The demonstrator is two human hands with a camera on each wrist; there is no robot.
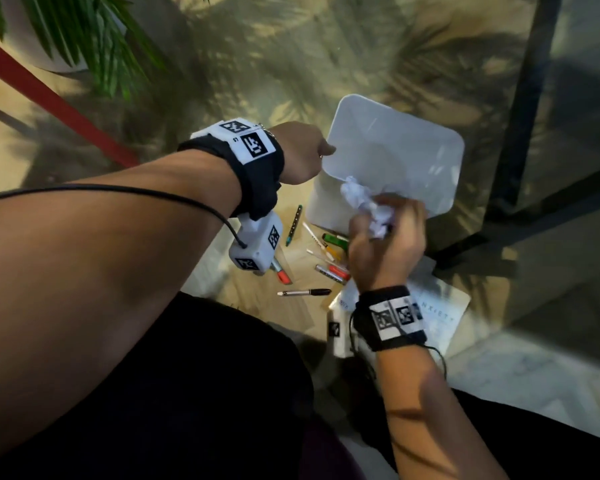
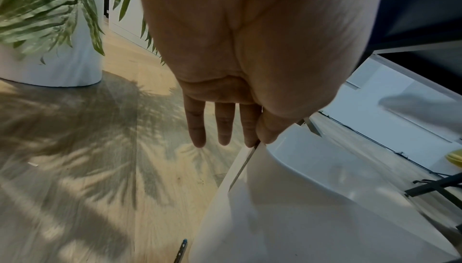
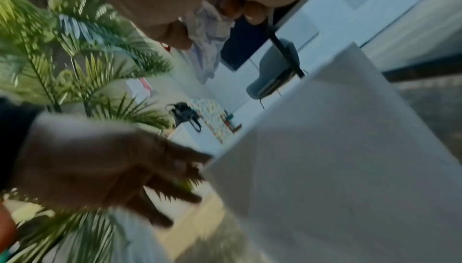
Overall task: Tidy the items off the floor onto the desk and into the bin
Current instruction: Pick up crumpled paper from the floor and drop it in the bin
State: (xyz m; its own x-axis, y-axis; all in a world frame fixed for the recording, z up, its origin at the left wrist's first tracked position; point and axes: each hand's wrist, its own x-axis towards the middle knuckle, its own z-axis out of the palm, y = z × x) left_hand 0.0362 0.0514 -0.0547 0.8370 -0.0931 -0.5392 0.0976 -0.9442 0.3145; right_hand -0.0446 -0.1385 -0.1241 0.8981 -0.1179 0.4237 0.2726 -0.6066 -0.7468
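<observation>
A white bin (image 1: 388, 150) stands tilted on the floor with its mouth turned toward me. My left hand (image 1: 321, 152) pinches its near-left rim (image 2: 252, 154), thumb inside, index finger outside and the other fingers straight. My right hand (image 1: 385, 244) grips a ball of crumpled white paper (image 1: 364, 206) at the bin's lower rim. In the right wrist view the paper (image 3: 207, 49) hangs from my curled fingers beside the bin wall (image 3: 337, 168). Several pens and markers (image 1: 326, 258) lie on the floor between my hands.
A black pen (image 1: 305, 292), a teal pen (image 1: 294, 225) and a red marker (image 1: 283, 276) lie near my knees. White sheets (image 1: 440, 313) rest under my right wrist. A potted palm (image 2: 50, 65) stands left, a red bar (image 1: 49, 98) slants beside it, and a black desk leg (image 1: 520, 116) rises right.
</observation>
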